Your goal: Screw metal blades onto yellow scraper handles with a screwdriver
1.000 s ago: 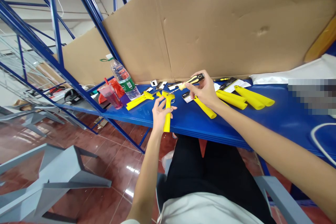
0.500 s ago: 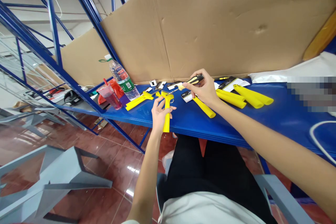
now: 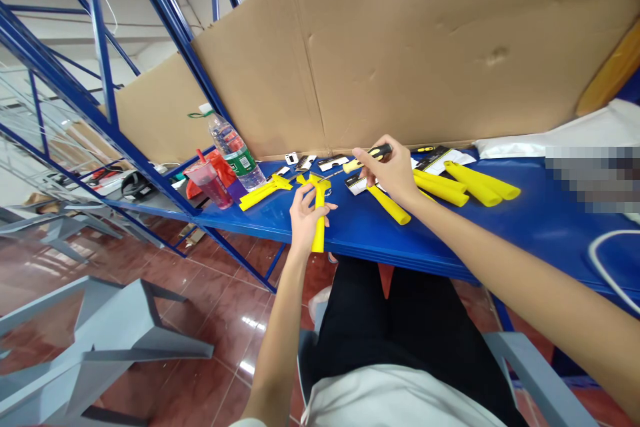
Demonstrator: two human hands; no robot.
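My left hand is wrapped round the handle of a yellow T-shaped scraper, its head pointing away from me over the blue table. In my right hand is a black and yellow screwdriver, held nearly level. Its thin shaft points left to the scraper's head; whether the tip touches a screw is too small to tell. Small shiny bits lie just right of that head. To the left, another yellow scraper rests on the table. Below my right hand lies a loose yellow handle.
Several yellow handles lie at the right by black and white cards. A water bottle and a red cup stand at the left, near a blue upright. Cardboard walls the table's back. A white cable curves at far right.
My right hand and the screwdriver have shifted slightly to the right, and the thumb has lifted a little. The left hand and the scraper have barely moved.
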